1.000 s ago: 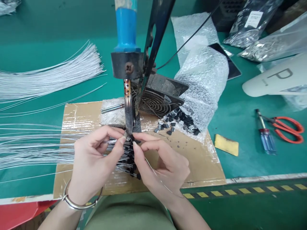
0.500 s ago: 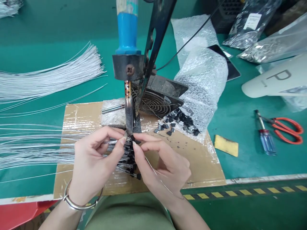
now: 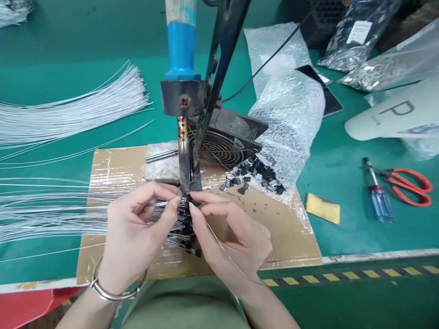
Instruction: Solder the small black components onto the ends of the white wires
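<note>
Under the tip of a blue-handled soldering iron (image 3: 184,169), held upright in a stand, my two hands meet almost fingertip to fingertip. My left hand (image 3: 137,233) is closed in a pinch on a thin white wire (image 3: 160,203); the wire's end is hidden at the fingertips. My right hand (image 3: 233,233) pinches a small black part (image 3: 188,197) between thumb and forefinger, right at the iron's tip. A thin silvery wire (image 3: 215,235) runs along this hand towards the wrist. Below the fingertips lies a row of black-ended white wires (image 3: 187,228).
Cardboard (image 3: 281,242) covers the work spot. Behind the iron sits a black fan (image 3: 222,151), with loose black pieces (image 3: 260,173) beside it. A white wire bundle (image 3: 75,114) lies left. Rightward are a yellow sponge (image 3: 323,208), a screwdriver (image 3: 380,196) and red-handled cutters (image 3: 411,185).
Both hands keep the same pinch under the iron's tip. The view has shifted very slightly; nothing else has visibly moved.
</note>
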Demonstrator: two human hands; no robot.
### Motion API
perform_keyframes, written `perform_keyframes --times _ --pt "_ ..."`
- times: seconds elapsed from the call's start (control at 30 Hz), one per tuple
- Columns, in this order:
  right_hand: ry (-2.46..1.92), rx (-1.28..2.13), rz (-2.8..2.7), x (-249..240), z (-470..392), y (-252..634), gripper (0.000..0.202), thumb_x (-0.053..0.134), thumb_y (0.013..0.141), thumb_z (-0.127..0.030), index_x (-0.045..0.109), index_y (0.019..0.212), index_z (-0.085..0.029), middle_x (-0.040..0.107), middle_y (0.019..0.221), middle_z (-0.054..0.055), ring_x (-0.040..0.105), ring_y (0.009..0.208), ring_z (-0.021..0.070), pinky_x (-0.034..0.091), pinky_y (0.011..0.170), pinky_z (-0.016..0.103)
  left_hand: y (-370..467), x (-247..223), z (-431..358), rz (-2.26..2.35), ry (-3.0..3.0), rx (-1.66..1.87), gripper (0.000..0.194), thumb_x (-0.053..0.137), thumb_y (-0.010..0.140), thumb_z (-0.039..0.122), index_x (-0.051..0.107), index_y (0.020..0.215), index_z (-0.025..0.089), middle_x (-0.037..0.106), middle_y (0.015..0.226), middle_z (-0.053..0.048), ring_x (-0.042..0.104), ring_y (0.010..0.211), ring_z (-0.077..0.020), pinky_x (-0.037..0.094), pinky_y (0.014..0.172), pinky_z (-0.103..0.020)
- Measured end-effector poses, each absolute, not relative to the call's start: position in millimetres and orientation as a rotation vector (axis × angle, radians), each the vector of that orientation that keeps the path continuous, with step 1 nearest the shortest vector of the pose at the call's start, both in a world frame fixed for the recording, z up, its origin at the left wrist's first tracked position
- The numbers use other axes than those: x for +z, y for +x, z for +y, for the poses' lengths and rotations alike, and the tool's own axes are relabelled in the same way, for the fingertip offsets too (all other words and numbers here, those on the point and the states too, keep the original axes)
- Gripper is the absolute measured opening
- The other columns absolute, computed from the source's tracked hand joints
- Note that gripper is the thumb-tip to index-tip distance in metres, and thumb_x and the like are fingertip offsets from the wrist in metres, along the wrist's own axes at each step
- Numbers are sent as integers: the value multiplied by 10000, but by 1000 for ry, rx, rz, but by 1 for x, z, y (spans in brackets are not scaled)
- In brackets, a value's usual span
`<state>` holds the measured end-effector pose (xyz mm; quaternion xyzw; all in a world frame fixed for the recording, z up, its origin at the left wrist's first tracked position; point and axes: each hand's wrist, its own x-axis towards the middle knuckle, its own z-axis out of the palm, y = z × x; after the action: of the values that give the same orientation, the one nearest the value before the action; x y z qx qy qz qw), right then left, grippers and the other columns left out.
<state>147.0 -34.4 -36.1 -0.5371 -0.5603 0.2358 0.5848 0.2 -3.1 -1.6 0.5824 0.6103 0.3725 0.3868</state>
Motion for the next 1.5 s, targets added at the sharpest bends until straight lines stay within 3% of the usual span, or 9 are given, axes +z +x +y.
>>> perform_keyframes --times 0.83,1.2,1.4,1.43,1.5 --pt "-1216 605 -1278 -38 -34 147 138 751 893 -44 712 872 -174 856 1012 70 835 908 141 643 848 195 1 -2 -3 1575 1478 942 84 781 845 212 783 772 254 807 908 11 672 700 -106 409 503 -197" --pt "-1236 636 -1276 -40 -35 147 151 745 899 -47 706 871 -190 855 1018 50 833 915 138 642 824 194 -1 -2 -1 1552 1450 912 91 768 830 210 761 743 236 779 840 12 688 706 -110 466 571 -198" --pt "-1264 785 -1204 -42 -38 152 149 730 923 -85 696 848 -209 846 1036 36 822 940 164 645 852 265 -6 -9 -5 1605 1632 802 94 726 908 265 760 826 235 778 831 11 526 531 -96 367 463 -251" --pt "-1282 790 -1177 -43 -38 156 143 729 929 -97 696 849 -211 841 1024 36 816 941 171 642 855 282 -8 -10 -8 1608 1703 779 88 716 926 262 770 861 237 788 864 4 561 563 -107 422 504 -257" --pt "-1348 738 -1079 -46 -37 167 107 745 930 -136 703 869 -212 822 943 25 797 869 172 631 802 290 -12 -9 -14 1594 1858 751 89 706 953 257 792 973 241 811 1002 -25 704 789 -161 558 730 -301"
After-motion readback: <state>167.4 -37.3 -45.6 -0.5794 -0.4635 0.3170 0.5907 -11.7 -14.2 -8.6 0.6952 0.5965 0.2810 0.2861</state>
